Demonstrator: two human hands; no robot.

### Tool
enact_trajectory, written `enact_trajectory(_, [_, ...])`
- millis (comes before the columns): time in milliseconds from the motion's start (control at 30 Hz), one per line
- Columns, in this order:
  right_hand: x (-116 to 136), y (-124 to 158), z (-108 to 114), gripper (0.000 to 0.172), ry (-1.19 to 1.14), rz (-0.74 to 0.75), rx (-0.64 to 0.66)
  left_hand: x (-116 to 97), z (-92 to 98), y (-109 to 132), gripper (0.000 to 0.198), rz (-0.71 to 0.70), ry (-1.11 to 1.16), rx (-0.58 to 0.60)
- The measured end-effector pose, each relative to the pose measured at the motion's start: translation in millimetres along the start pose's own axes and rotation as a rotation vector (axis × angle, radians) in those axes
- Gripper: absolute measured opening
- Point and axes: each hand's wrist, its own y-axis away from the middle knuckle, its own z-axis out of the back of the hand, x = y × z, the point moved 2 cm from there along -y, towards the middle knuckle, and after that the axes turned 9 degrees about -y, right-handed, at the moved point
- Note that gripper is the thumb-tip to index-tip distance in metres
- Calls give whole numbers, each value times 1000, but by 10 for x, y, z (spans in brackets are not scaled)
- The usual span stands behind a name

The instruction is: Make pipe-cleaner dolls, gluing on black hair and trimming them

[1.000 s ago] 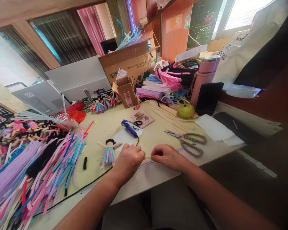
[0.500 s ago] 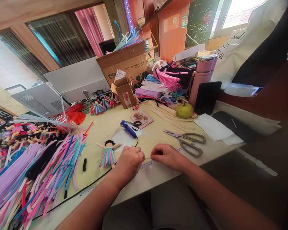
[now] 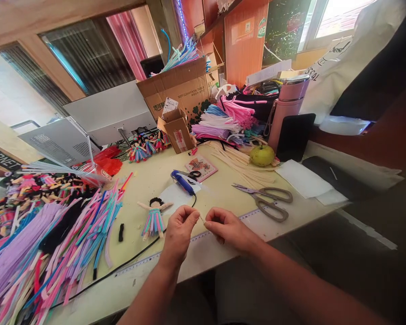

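My left hand (image 3: 180, 228) pinches one end of a short, thin, pale strip (image 3: 201, 219) between thumb and forefinger. The fingers of my right hand (image 3: 226, 228) are closed on the strip's other end. Both hands are close together above the front part of the table. Left of my left hand lies a small doll (image 3: 154, 217) with black curly hair, outstretched arms and a striped skirt. A short black fuzzy piece (image 3: 121, 232) is beside the doll. Behind my hands rests a blue-handled tool (image 3: 182, 182) with a black cord.
Large scissors (image 3: 265, 198) lie to the right, near a ruler (image 3: 246, 215) and a green fruit (image 3: 262, 155). Colourful fuzzy stems (image 3: 84, 234) cover the left side. Pale strips (image 3: 238, 166), a small cardboard box (image 3: 176, 133) and a pink flask (image 3: 289, 110) stand or lie farther back.
My left hand has turned from a knuckles-up fist to an upright pinch, and my right hand has shifted slightly left. The pale strip between them now slants.
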Motion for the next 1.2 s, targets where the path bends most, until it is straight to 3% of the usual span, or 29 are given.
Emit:
enact_trajectory(167, [-141, 65, -194, 36, -362, -126, 73, -72, -191, 169, 28, 198, 411, -16])
enact_trajectory(300, [-116, 66, -148, 35, -329, -115, 78, -83, -181, 158, 27, 282, 413, 40])
enact_trajectory(400, [-65, 32, -53, 32, -205, -107, 51, -99, 10, 33, 31, 238, 174, 81])
enact_trajectory(467, [-21, 12, 1, 30, -90, -83, 27, -168, 180, -58, 32, 129, -75, 102])
enact_trajectory(633, [80, 11, 48, 25, 195, -45, 23, -422, 399, -154, 21, -72, -648, 342])
enact_trajectory(967, [157, 16, 122, 14, 586, 109, 30, -645, 256, -93, 11, -409, -1264, 527])
enact_trajectory(1200, [137, 30, 141, 14, 680, 112, 64, -664, 161, -10, 16, -534, -1478, 595])
